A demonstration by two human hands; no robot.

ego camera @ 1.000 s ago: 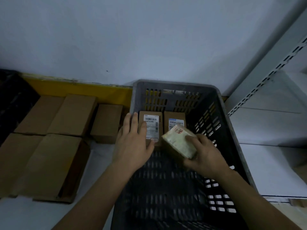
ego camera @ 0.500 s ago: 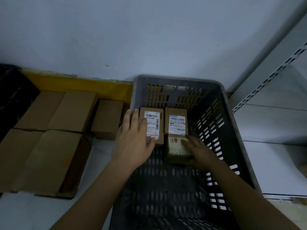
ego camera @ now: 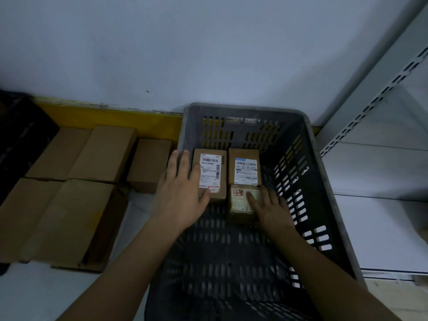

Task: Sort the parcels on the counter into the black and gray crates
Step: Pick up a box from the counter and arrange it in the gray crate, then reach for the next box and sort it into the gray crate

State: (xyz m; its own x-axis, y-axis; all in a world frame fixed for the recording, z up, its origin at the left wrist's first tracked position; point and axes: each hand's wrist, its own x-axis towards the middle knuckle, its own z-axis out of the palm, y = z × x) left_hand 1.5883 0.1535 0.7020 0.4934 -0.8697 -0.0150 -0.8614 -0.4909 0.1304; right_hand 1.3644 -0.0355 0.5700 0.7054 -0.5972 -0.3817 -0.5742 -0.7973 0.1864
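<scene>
taped parcel [ego camera: 240, 205] flat in gray crate [ego camera: 324, 181], right hand [ego camera: 271, 209] on top.

Both forearms reach forward, left hand [ego camera: 183, 191] and right hand [ego camera: 273, 208] flat, fingers straight.

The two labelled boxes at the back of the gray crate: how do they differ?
The left box has a plain white label with a red mark at its near corner; the right box has a label with a blue top strip. The left hand touches the left box; no hand touches the right box. Both are brown and lie flat, side by side.
</scene>
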